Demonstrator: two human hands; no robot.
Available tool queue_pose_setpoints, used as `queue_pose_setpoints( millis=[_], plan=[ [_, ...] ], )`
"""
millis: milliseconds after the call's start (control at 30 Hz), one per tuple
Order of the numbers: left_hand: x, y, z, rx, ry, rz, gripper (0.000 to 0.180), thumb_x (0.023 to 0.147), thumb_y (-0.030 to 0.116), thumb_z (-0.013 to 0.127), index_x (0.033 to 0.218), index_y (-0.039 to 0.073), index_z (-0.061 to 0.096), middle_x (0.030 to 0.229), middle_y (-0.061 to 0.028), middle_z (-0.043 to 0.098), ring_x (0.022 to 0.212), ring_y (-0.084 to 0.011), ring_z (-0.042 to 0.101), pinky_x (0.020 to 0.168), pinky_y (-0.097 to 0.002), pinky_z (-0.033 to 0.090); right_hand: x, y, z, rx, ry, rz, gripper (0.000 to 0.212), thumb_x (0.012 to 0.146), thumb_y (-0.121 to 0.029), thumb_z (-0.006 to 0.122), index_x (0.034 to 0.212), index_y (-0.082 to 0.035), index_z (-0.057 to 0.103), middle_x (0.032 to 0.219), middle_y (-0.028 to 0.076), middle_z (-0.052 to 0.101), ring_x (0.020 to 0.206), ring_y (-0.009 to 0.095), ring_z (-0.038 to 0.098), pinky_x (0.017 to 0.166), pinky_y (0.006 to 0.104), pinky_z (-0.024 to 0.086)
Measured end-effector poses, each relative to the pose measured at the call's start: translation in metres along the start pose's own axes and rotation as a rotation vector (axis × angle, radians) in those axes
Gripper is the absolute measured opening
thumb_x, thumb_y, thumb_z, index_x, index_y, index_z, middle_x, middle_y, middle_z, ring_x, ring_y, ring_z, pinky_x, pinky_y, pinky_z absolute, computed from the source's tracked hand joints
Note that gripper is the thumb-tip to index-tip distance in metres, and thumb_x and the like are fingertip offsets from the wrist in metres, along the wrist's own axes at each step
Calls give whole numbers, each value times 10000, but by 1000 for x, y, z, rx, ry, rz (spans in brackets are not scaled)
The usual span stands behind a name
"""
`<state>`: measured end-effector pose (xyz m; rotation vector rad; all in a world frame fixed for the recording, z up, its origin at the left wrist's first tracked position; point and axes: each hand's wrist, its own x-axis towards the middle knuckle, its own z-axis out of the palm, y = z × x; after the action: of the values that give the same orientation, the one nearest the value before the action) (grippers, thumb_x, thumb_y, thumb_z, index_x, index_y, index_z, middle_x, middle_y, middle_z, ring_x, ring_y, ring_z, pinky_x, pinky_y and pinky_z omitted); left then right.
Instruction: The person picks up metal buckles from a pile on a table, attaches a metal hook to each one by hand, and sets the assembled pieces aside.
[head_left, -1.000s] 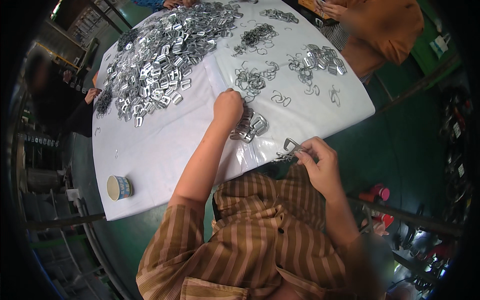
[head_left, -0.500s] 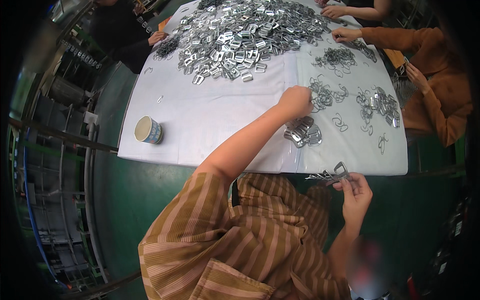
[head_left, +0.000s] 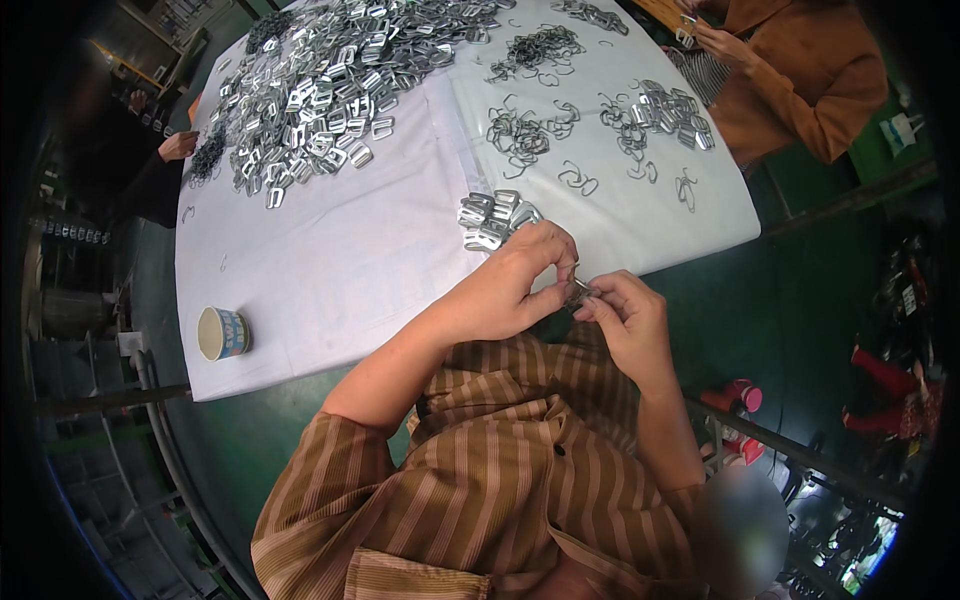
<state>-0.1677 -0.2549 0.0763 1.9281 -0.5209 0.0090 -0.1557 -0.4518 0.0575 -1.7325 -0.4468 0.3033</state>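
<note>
My left hand [head_left: 520, 278] and my right hand [head_left: 632, 325] meet just off the near table edge, above my lap. Between their fingertips is a small metal buckle [head_left: 578, 290], partly covered by the fingers. Both hands pinch at it, thumbs against fingers. A bent wire piece may be there too, but the fingers hide it. Right behind my left hand, a small heap of silver buckles [head_left: 485, 215] lies on the white-covered table [head_left: 330, 260]. Farther off sits a tangle of wire rings [head_left: 517, 140].
A large pile of buckles [head_left: 330, 80] covers the far left. More wire rings [head_left: 540, 50] and a buckle group [head_left: 675, 115] lie at the right. A paper cup [head_left: 222, 333] stands near the left corner. Co-workers' hands [head_left: 725, 48] [head_left: 178, 146] work at both sides.
My left hand has come back from the wire rings to meet my right hand. The several buckles seen in my right hand are now mostly hidden. The view has turned rightward.
</note>
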Motion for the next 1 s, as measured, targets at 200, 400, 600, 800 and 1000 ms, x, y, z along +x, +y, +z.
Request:
queue_pose_setpoints(
  millis=[200,400,600,800,1000],
  plan=[
    [-14,13,1,-174,-65,-199,78,823,13,489,890,21,448,926,-121,582,865,-212,568,788,-310,445,8,13,-12,236,-92,29,76,817,30,590,877,75,581,780,93,596,648,142,641,596,237,505],
    [-31,6,19,-132,-72,-182,92,837,9,480,912,21,428,915,-108,565,843,-188,535,791,-298,433,56,63,23,-475,159,-151,260,694,-185,754,879,-29,660,769,74,574,756,211,559,676,340,450],
    [-36,1,22,-170,-27,-203,71,861,13,471,919,16,429,856,-72,527,806,-157,502,778,-283,425,86,65,55,-600,230,-240,229,667,-151,746,791,-40,590,752,66,552,748,243,541,668,369,435],
    [-35,-5,30,-196,117,-175,105,860,38,534,914,15,447,802,-109,524,737,-237,529,690,-320,434,80,51,29,106,50,133,188,750,-83,715,848,20,591,719,39,605,630,91,560,559,239,447],
    [-22,-2,35,-91,185,-179,118,849,44,569,912,13,474,808,-138,564,751,-278,565,681,-329,444,35,10,8,370,88,183,152,813,-76,676,859,49,604,705,37,621,604,55,553,542,192,451]
  ],
)
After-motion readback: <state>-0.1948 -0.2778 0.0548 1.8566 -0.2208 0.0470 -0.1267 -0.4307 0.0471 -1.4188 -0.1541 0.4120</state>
